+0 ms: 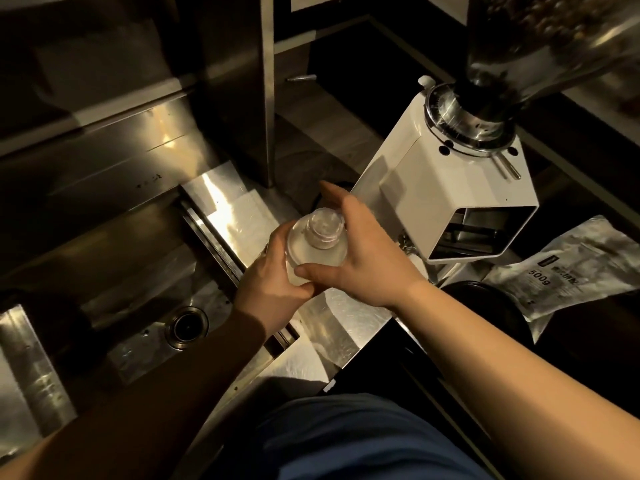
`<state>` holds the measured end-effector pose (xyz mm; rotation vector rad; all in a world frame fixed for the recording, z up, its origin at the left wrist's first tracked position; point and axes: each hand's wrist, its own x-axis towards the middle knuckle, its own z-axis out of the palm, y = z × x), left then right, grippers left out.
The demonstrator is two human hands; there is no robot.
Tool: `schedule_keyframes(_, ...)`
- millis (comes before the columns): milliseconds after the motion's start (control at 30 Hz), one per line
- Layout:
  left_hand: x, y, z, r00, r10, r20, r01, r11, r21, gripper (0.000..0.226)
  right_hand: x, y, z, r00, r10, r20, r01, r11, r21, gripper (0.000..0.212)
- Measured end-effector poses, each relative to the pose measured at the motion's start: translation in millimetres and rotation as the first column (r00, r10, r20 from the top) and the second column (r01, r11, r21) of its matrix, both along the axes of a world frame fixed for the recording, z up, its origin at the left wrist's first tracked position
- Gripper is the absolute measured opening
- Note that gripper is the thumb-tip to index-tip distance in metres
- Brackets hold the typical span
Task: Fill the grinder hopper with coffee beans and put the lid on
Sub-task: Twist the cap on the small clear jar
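Where the hopper (540, 46) rises off the white grinder (450, 188), the top edge of the head view cuts it off, so its mouth is out of sight and the brown beans (533, 19) inside show only as a blur; the room is dim and the far corners go nearly black; a steel bench (228, 209) runs under the hands, with a sunken sink (138, 271) and its round drain (187, 327) to the left; the clear lid (317, 242), knob up, is held above the bench just beside the grinder's base, well below the hopper; the left hand (270, 289) has its grip curled under the lid's near edge, and the right hand (367, 251) has its grip wrapped over the far side, thumb on the rim; a silvery bag (568, 268) printed 500g lies to the right, partly hidden behind a dark round thing (485, 306) I cannot identify.
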<state>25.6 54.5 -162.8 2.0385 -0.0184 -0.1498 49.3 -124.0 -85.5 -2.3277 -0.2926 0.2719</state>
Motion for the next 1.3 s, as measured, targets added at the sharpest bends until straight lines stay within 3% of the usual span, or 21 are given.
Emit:
schedule_keyframes(133, 0.2, -0.8, 0.0, 1.0, 0.001, 0.009, -0.001, 1.0, 0.0, 0.095, -0.2, -11.9, -3.3, 0.996, 0.082, -0.037, -0.08, 0.994, 0.074, 0.101)
schedule_keyframes(300, 0.3, -0.2, 0.1, 1.0, 0.001, -0.008, -0.001, 0.999, -0.046, 0.095, 2.2, 6.9, 1.5, 0.995, -0.031, 0.089, 0.042, 0.991, -0.124, 0.109)
schedule_keyframes(433, 2.5, 0.8, -1.1, 1.0, -0.019, 0.001, 0.019, 0.999, -0.026, 0.094, 7.1, -8.5, 4.4, 0.992, 0.117, -0.046, -0.116, 0.993, 0.029, 0.107)
schedule_keyframes(500, 2.4, 1.2, -1.4, 1.0, -0.024, 0.001, 0.024, 0.999, -0.032, 0.095, 7.5, -16.7, 4.7, 0.987, 0.15, -0.061, -0.149, 0.989, 0.022, 0.103)
schedule_keyframes(667, 1.8, 1.2, -1.0, 1.0, -0.025, -0.009, 0.025, 0.998, -0.055, 0.091, 3.8, 4.2, 2.3, 0.997, -0.036, 0.068, 0.045, 0.99, -0.136, 0.112)
schedule_keyframes(833, 2.0, 0.5, -0.2, 1.0, -0.026, 0.005, 0.026, 0.999, -0.035, 0.095, 6.0, -14.0, -1.8, 0.995, 0.084, -0.056, -0.08, 0.994, 0.073, 0.107)
schedule_keyframes(900, 1.8, 0.2, -1.0, 0.999, -0.029, 0.014, 0.03, 0.999, -0.027, 0.096, 5.7, -18.6, -1.0, 0.994, 0.095, -0.049, -0.093, 0.994, 0.049, 0.102)
schedule_keyframes(1067, 2.8, -0.2, -2.7, 1.0, -0.027, 0.007, 0.028, 0.999, -0.03, 0.095, 1.3, 5.0, -0.1, 0.995, -0.067, 0.068, 0.075, 0.989, -0.125, 0.105)
schedule_keyframes(1200, 4.9, 0.5, -3.3, 1.0, -0.027, 0.009, 0.027, 1.0, -0.004, 0.096, 2.2, -8.8, -1.4, 0.996, 0.075, -0.053, -0.074, 0.997, 0.026, 0.1)
schedule_keyframes(1300, 4.6, 0.5, -3.6, 0.999, -0.039, -0.003, 0.039, 0.999, -0.011, 0.099, 2.1, -17.7, 0.7, 0.994, 0.092, -0.064, -0.09, 0.995, 0.03, 0.093)
